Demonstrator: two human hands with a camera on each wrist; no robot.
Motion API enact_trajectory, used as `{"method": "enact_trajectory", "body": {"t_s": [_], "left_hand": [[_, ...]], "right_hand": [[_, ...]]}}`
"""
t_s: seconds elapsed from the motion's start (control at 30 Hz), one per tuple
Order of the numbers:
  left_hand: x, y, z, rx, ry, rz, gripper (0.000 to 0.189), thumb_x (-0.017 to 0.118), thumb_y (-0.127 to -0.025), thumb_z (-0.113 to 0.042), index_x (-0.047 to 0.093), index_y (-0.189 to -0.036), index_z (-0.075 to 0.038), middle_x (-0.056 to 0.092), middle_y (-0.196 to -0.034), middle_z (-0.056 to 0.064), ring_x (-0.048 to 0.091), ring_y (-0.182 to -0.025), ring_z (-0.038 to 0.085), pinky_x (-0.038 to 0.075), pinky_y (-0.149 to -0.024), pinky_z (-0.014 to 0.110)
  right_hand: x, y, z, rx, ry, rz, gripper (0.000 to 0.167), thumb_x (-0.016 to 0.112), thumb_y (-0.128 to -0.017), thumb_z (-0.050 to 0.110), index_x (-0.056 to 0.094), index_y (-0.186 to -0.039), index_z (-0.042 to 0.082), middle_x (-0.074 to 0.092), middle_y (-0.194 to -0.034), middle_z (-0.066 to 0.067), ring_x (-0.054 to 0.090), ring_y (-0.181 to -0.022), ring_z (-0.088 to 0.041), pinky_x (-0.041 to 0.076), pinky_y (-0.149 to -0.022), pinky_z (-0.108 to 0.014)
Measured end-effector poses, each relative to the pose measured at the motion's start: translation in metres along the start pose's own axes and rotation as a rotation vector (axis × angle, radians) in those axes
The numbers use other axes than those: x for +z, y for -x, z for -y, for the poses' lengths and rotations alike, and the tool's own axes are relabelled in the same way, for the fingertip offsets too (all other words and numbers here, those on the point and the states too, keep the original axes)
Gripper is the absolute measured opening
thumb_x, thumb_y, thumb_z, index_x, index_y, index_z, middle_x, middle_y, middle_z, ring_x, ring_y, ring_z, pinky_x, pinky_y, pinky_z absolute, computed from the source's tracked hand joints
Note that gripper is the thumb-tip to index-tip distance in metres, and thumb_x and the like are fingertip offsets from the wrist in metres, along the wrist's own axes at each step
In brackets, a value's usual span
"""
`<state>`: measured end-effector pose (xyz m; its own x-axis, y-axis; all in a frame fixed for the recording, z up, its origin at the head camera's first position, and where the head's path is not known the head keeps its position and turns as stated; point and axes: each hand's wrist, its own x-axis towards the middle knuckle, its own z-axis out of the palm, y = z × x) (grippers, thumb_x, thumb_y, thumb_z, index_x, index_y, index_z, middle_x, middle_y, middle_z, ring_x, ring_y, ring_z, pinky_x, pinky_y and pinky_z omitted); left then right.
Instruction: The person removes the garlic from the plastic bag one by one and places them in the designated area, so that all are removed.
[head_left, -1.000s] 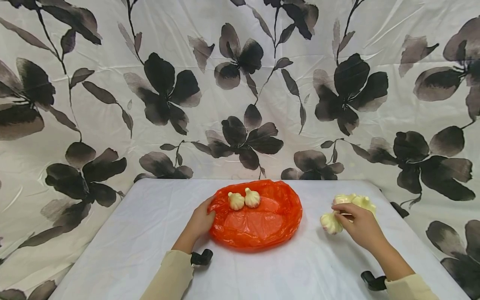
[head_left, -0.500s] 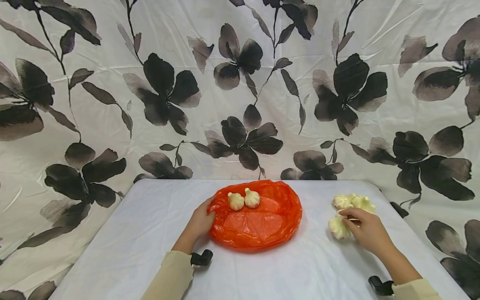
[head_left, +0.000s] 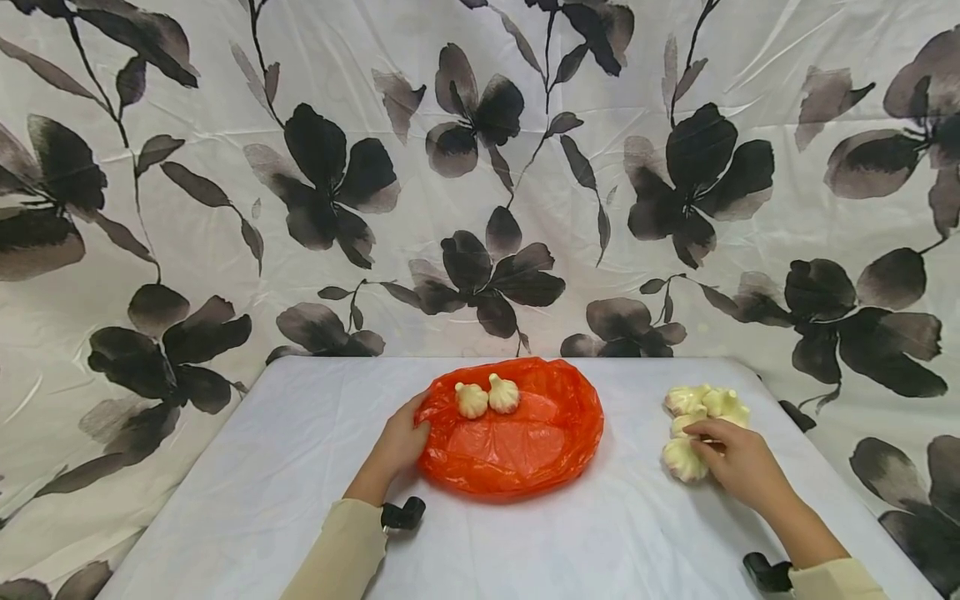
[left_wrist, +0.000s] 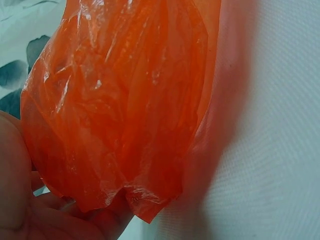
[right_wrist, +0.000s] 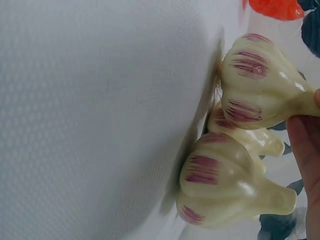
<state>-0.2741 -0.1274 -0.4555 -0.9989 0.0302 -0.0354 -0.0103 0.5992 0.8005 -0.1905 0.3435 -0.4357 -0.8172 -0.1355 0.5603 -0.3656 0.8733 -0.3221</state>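
My left hand (head_left: pixel 403 435) grips the left rim of an orange-red plastic bag (head_left: pixel 517 458), which lies spread open like a shallow bowl. Its thumb is over the edge, and in the left wrist view its fingers (left_wrist: pixel 75 220) reach beneath the crinkled plastic (left_wrist: pixel 120 110). Two garlic bulbs (head_left: pixel 504 395) lie side by side at the back of the bag. On the right, my right hand (head_left: pixel 738 462) pinches a pale garlic bulb (right_wrist: pixel 260 85) by its stem, purple-streaked base toward the cloth. Other garlic bulbs (right_wrist: pixel 225 180) stand close beside it, partly behind the hand in the head view.
A white cloth covers the table (head_left: pixel 300 467). Behind its far edge hangs a pale curtain (head_left: pixel 480 192) printed with dark flowers. More garlic bulbs (head_left: pixel 686 400) cluster at the back right, beyond the right hand. Each wrist wears a black camera mount (head_left: pixel 403 513).
My right hand has moved to the right and slightly nearer with the pinched garlic bulb, uncovering another bulb behind it. The left hand and the bag have stayed in place.
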Motion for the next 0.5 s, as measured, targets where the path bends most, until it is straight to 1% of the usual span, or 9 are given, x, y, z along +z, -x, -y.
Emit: {"method": "enact_trajectory", "body": {"t_s": [0.2,0.4,0.5], "left_hand": [[-0.0001,0.0003,-0.0017,-0.006,-0.002,0.006,0.058,0.048,-0.096,-0.013,0.031,-0.152,-0.014,0.036,-0.155,0.013,0.037,-0.141,0.036,0.035,-0.111,0.056],[0.0007,0.0001,-0.0017,-0.019,0.0,0.009,0.058,0.049,-0.096,-0.014,0.031,-0.152,-0.014,0.036,-0.155,0.013,0.037,-0.141,0.036,0.037,-0.11,0.055],[0.0013,-0.0002,-0.0011,-0.019,0.003,0.008,0.058,0.049,-0.096,-0.014,0.032,-0.152,-0.014,0.037,-0.155,0.013,0.038,-0.14,0.036,0.038,-0.11,0.055]], "right_hand": [[-0.0022,0.0006,-0.003,0.016,0.026,0.0,0.019,0.075,-0.075,0.001,0.074,-0.092,0.01,0.074,-0.095,-0.009,0.065,-0.076,-0.004,0.057,-0.065,-0.031],[-0.0055,0.0024,-0.0016,0.016,0.045,-0.013,0.019,0.076,-0.075,0.001,0.075,-0.091,0.011,0.074,-0.094,-0.008,0.068,-0.079,-0.013,0.056,-0.068,-0.037],[-0.0072,0.0028,0.0001,0.031,0.028,0.001,0.019,0.076,-0.075,0.001,0.075,-0.091,0.012,0.074,-0.095,-0.008,0.067,-0.079,-0.011,0.057,-0.068,-0.034]]}}
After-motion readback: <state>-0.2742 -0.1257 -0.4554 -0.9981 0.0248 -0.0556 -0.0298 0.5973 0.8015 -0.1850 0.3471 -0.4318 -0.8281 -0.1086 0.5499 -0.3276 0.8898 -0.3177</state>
